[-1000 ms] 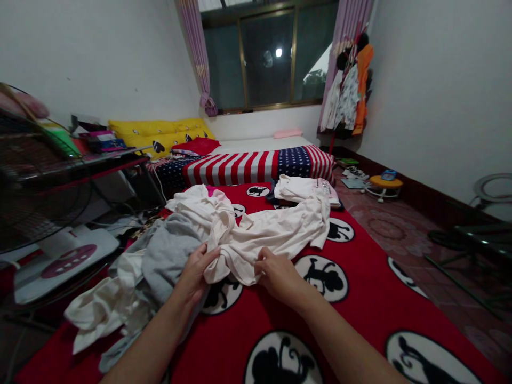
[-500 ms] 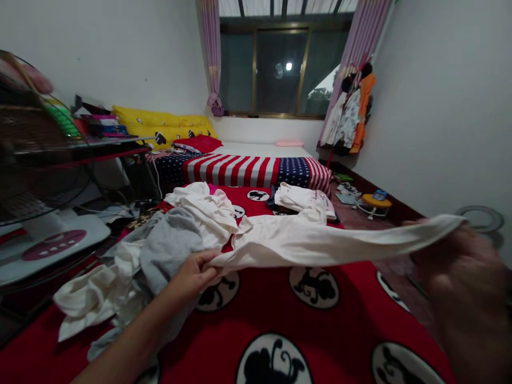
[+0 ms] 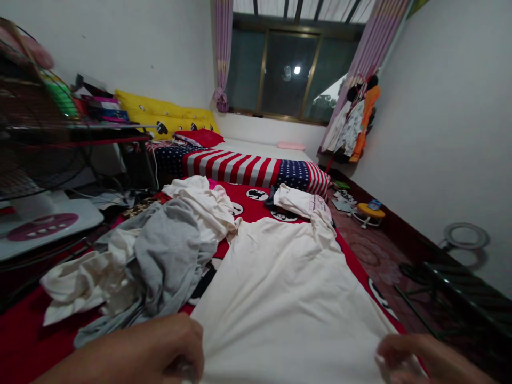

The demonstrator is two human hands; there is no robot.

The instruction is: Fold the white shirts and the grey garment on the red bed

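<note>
A white garment [image 3: 288, 277] lies spread over the red blanket [image 3: 24, 325] with black-and-white round prints, its near part running to the bottom of the head view. At its lower left edge, my left hand [image 3: 172, 344] is closed on the cloth. My right hand [image 3: 416, 357] pinches the lower right edge. Both hands are partly cut off by the frame. Left of the garment is a heap with a grey cloth [image 3: 168, 250] and crumpled white clothes [image 3: 204, 205]. Folded clothes [image 3: 298, 200] rest beyond its far right end.
A fan [image 3: 40, 224] and a cluttered desk [image 3: 120, 133] stand at the left. Behind the blanket is a bed with a striped cover [image 3: 240, 165]. On the right floor are a yellow stool [image 3: 370, 210] and a dark rack-like object [image 3: 472, 293].
Both hands have moved down toward the near edge, drawing the white garment from a raised, narrow band into a wide, flat spread. The view has shifted slightly.
</note>
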